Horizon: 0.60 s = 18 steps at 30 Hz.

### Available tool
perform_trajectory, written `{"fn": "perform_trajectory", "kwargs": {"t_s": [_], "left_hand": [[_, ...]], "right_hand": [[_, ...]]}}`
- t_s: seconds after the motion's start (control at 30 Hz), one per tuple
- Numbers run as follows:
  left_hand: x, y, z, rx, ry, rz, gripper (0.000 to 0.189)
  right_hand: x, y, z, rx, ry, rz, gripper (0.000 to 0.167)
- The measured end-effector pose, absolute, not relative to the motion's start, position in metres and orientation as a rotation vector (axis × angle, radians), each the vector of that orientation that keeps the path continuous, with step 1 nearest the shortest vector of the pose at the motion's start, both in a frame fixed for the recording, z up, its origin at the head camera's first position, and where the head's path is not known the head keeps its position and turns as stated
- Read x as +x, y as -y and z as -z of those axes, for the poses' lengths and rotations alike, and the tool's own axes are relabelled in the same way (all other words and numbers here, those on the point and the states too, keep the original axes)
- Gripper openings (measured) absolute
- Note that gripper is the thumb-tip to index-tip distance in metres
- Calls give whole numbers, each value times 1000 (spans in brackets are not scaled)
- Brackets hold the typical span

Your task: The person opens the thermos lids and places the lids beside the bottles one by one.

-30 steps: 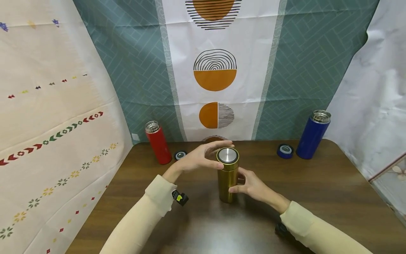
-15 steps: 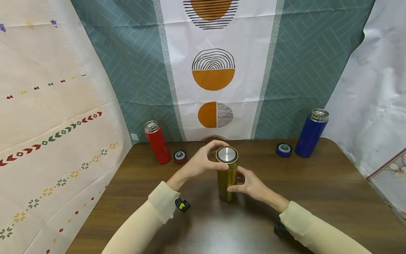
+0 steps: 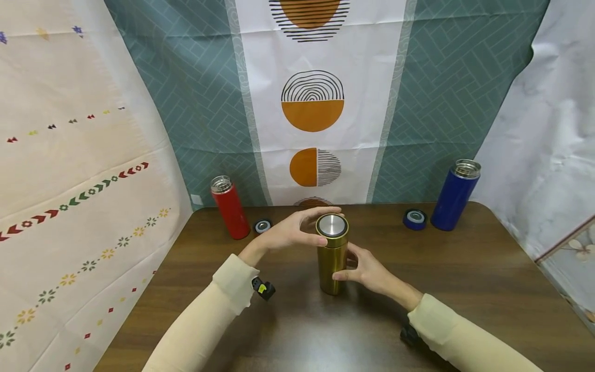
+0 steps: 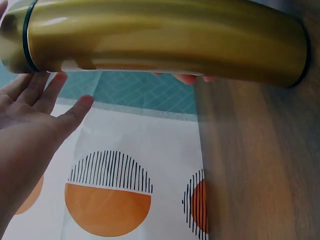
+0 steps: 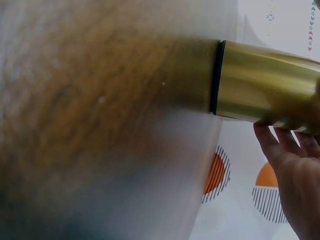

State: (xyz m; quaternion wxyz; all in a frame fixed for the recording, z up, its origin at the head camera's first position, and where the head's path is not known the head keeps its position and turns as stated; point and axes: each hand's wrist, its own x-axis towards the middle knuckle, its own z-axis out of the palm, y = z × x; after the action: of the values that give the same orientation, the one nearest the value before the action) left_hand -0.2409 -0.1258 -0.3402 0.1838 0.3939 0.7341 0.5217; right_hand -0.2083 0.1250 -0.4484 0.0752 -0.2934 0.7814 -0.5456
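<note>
A gold vacuum flask (image 3: 332, 268) stands upright on the table, its lid (image 3: 332, 227) on top with a silver disc. My right hand (image 3: 369, 268) grips the lower body, thumb in front and fingers behind; in the right wrist view its fingers (image 5: 270, 142) lie against the flask. My left hand (image 3: 293, 231) is around the lid with fingers stretched out behind it and the thumb tip at its near left edge. In the left wrist view those fingers (image 4: 37, 95) are spread loosely beside the lid; whether the thumb touches is unclear.
A lidless red flask (image 3: 231, 209) stands at back left, a lid (image 3: 263, 226) beside it partly behind my left arm. At back right stands a lidless blue flask (image 3: 454, 199), with its blue lid (image 3: 415, 219) to its left. A patterned cloth (image 3: 311, 119) hangs behind the table.
Half a second ago my left fingers curled closer round the lid; now they are straighter and the wrist has turned back left. The right hand and gold flask have stayed in place.
</note>
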Motion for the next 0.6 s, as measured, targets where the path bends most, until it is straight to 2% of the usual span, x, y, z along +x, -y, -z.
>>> {"fn": "perform_trajectory", "kwargs": {"t_s": [0.17, 0.43, 0.6], "left_hand": [[-240, 123, 343, 1058, -2098, -1528, 65], [-226, 112, 354, 910, -2025, -1797, 76], [-225, 116, 353, 955, -1987, -1753, 84]], "right_hand": [[-208, -125, 448, -881, -2326, 1646, 70], [-207, -126, 448, -883, -2329, 1661, 69], [-208, -126, 450, -899, -2326, 1659, 69]]}}
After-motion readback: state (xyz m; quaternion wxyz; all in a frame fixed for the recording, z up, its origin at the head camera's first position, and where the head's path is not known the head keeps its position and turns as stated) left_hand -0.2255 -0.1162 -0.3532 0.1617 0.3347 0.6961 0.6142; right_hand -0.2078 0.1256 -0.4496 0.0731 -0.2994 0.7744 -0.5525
